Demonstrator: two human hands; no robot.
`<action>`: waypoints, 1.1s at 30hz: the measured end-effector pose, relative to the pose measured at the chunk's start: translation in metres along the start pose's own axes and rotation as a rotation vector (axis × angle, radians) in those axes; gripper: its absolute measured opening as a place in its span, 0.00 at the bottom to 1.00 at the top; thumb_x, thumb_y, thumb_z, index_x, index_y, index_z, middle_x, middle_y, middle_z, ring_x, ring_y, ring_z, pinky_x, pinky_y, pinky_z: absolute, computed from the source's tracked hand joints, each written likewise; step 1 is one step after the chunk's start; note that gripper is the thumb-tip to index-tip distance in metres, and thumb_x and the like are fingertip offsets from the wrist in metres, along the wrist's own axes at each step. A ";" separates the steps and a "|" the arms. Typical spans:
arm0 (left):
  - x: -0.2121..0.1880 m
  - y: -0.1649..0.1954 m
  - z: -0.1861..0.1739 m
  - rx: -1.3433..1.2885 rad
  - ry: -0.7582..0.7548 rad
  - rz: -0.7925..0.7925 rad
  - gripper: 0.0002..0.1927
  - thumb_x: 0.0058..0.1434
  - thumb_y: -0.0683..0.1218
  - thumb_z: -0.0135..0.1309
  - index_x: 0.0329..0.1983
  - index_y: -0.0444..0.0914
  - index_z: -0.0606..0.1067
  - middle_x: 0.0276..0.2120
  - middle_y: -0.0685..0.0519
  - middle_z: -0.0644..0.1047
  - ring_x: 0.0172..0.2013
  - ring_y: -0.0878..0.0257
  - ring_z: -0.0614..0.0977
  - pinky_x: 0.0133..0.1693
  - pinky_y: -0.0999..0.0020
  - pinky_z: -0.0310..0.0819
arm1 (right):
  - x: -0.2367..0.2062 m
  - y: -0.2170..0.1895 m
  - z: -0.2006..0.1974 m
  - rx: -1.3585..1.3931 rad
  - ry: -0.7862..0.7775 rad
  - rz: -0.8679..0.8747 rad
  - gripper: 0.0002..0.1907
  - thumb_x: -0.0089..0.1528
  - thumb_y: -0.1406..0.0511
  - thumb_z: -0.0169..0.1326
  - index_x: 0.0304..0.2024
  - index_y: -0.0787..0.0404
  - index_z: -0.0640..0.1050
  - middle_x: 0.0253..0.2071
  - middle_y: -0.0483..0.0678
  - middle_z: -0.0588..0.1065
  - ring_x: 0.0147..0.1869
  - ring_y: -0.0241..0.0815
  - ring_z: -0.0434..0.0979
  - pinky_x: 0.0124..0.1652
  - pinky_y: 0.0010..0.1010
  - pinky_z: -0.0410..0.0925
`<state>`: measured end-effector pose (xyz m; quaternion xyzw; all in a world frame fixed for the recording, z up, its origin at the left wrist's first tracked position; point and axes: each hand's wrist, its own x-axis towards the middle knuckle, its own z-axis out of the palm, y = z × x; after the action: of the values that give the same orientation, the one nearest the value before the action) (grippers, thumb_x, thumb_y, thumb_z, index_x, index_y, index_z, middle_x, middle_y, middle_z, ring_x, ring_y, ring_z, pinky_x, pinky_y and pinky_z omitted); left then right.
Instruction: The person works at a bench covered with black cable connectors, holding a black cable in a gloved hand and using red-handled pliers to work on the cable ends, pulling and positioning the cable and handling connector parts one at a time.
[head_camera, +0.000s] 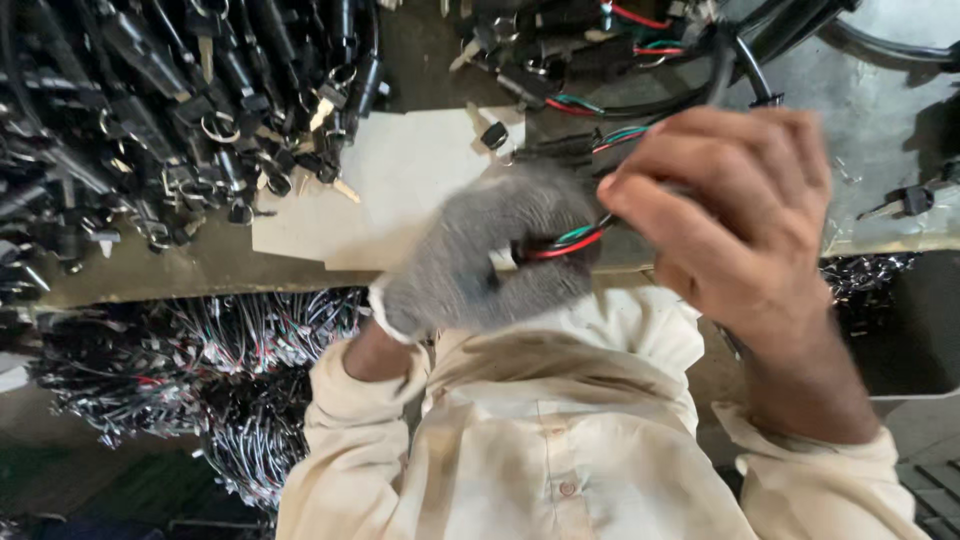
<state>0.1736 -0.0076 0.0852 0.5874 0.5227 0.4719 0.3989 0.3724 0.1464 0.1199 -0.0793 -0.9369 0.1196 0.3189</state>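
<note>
Your left hand (480, 255), in a grey knit glove, closes its fingers around a bundle of red, green and black wires (570, 240), just above your chest. Your bare right hand (735, 215) is curled shut over the same bundle where it leaves the glove; the two hands touch, and the bundle runs between them. Both hands are blurred, so the exact fingertip contact on the right cannot be told.

No package, label or sign can be made out. A pale, flat sheet of card (395, 190) lies on the bench just beyond the glove, its corner partly under the heap to the left.

That heap (170, 110) fills the upper left: black lock-like parts with metal rings and small keys, tangled together. A second group of black parts with red and green leads (560, 60) lies at the top centre, beside thick black cable (740, 60). One single key with a black head (905, 203) lies apart at the right edge.

The bench (870, 110) is grey, worn and stained, with a dull front edge. Below it on the left hang dense bunches of wire looms (230, 380) in black, white, red and green. Your cream, soiled shirt (560, 440) fills the lower centre. The floor at lower left is dark and unclear.
</note>
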 end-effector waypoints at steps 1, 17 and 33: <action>-0.005 0.006 0.007 -0.093 -0.028 -0.072 0.17 0.69 0.53 0.59 0.51 0.37 0.76 0.43 0.48 0.78 0.40 0.58 0.80 0.44 0.66 0.73 | -0.003 -0.004 0.006 -0.023 0.089 0.085 0.14 0.61 0.72 0.63 0.49 0.59 0.78 0.49 0.53 0.73 0.54 0.52 0.73 0.51 0.41 0.68; -0.051 -0.009 0.070 -0.500 0.270 -0.055 0.16 0.79 0.49 0.46 0.60 0.33 0.67 0.46 0.42 0.73 0.46 0.53 0.76 0.50 0.60 0.72 | 0.007 -0.088 0.011 1.440 -0.113 0.203 0.14 0.75 0.62 0.48 0.53 0.70 0.70 0.44 0.54 0.80 0.45 0.51 0.85 0.46 0.38 0.77; -0.054 0.004 0.059 -0.797 0.432 -0.006 0.10 0.74 0.46 0.56 0.42 0.34 0.77 0.34 0.48 0.77 0.38 0.55 0.78 0.43 0.60 0.73 | -0.025 -0.056 0.002 0.390 -0.009 0.341 0.25 0.66 0.48 0.49 0.41 0.66 0.75 0.42 0.55 0.74 0.44 0.56 0.74 0.45 0.45 0.67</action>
<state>0.2317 -0.0596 0.0672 0.2747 0.3732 0.7468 0.4771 0.3867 0.0869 0.1195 -0.1727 -0.8705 0.3503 0.2994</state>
